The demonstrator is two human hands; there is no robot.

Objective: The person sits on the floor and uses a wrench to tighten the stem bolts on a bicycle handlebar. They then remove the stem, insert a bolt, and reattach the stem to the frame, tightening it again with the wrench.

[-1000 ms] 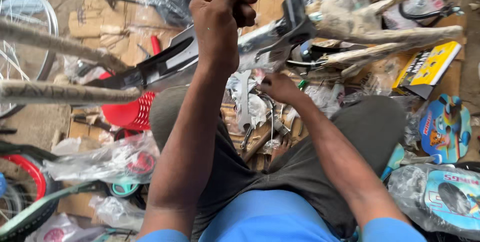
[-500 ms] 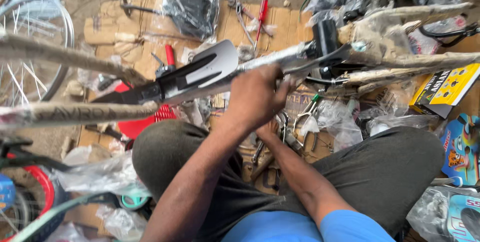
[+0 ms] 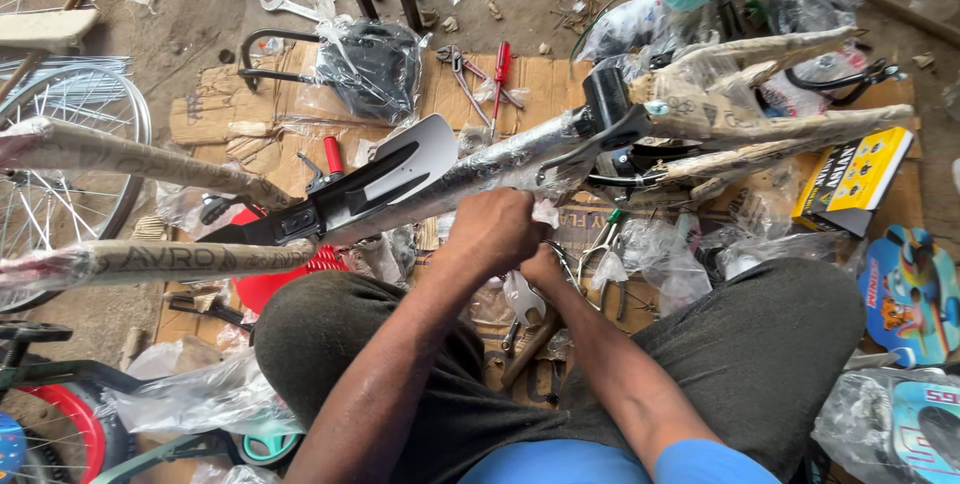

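Your left hand [image 3: 495, 234] is clenched around the wrapped frame tube [image 3: 500, 166] of the bicycle frame, which lies across your lap, just above your knees, running from the paper-wrapped bars [image 3: 130, 159] at your left to the wrapped tubes [image 3: 780, 124] at your right. Your right hand [image 3: 543, 266] sits just beneath the left, under the tube; you cannot tell from here whether it is closed on anything, since the left hand covers most of it.

Judge the frame as stiff and fairly heavy, long enough to swing or tip if held at one end only. The plastic film on the tube looks slick, so a grip there may slide; the bare black clamp [image 3: 610, 109] and the grey mudguard [image 3: 405, 169] give firmer purchase, though the mudguard is thin and likely to flex. Take hold near the middle, where your left hand is now, so the weight balances. Pliers [image 3: 458, 69] and a red screwdriver [image 3: 500, 64] lie on the cardboard [image 3: 540, 79] beyond the frame
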